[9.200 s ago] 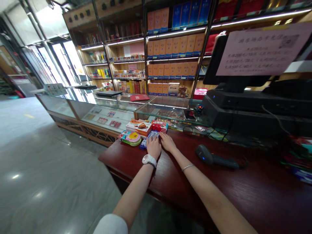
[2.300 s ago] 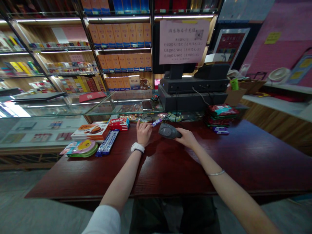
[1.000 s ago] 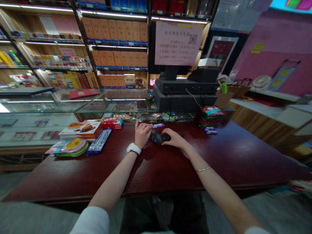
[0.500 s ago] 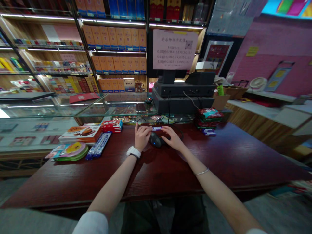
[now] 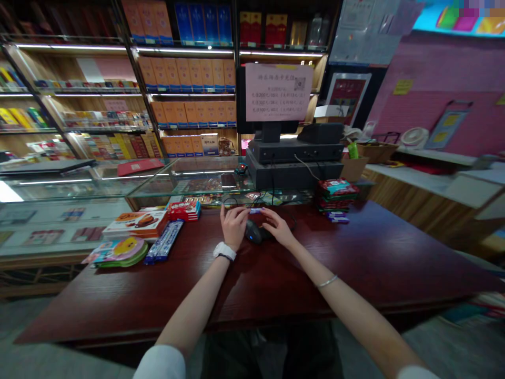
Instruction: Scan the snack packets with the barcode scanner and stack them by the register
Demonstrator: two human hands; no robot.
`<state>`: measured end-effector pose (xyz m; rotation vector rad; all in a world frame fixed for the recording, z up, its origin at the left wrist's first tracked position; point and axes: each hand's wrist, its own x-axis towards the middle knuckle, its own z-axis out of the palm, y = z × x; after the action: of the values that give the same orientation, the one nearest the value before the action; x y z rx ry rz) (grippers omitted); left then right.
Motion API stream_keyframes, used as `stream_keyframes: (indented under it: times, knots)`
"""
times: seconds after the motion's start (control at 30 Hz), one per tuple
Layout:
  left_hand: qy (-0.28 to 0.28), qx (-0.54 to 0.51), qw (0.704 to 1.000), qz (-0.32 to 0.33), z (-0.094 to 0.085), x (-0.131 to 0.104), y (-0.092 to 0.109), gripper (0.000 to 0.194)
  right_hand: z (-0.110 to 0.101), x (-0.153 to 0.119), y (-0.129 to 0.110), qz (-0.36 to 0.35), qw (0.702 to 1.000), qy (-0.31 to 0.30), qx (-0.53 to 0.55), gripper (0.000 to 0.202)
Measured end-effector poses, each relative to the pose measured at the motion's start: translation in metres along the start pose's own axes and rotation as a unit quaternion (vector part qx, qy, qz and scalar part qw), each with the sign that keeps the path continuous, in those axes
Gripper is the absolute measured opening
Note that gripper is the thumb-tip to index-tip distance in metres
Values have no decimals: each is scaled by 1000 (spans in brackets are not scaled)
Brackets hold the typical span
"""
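A small purple packet (image 5: 255, 210) is held by its two ends between my hands, behind the black mouse (image 5: 253, 231). My left hand (image 5: 234, 226), with a white watch at the wrist, pinches the packet's left end. At its right end are the closed fingertips of my right hand (image 5: 278, 226); a thin bracelet circles that forearm. On the right of the dark red table (image 5: 300, 284), more purple packets (image 5: 337, 217) lie in front of a stack of red and green packets (image 5: 337, 196).
Long blue packets (image 5: 164, 242), an orange and white box (image 5: 136, 225), red boxes (image 5: 184, 211) and round-edged colourful packs (image 5: 120, 251) lie on the left. Behind the table stand a glass case (image 5: 189, 181) and a monitor with a paper sign (image 5: 278, 92).
The camera view has tilted slightly, so the shelves appear lower. Both hands still hold the purple packet, with my left hand slightly more to the right in view.
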<state>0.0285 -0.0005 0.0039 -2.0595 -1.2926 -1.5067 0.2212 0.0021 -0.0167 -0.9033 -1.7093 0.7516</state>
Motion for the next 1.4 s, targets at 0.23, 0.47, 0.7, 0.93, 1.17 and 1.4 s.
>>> stream_keyframes:
  times: [0.23,0.47,0.7,0.93,1.17,1.4]
  knots:
    - [-13,-59,997,-44,18,6,37,22,-22,-9,-6,8,998,57,-33,42]
    - [-124,-145,981,-44,50,10,92,28,-78,-32,-10,5,985,135,-110,40]
    - [-237,-191,952,-42,93,7,141,43,-136,-64,0,20,968,158,-193,43]
    - [-315,-232,919,-46,137,-7,183,55,-187,-88,22,59,953,187,-232,41]
    - [-354,-238,903,-54,179,-20,220,61,-229,-96,47,83,943,231,-225,33]
    - [-360,-234,900,-72,207,-23,241,58,-254,-94,75,108,928,248,-258,22]
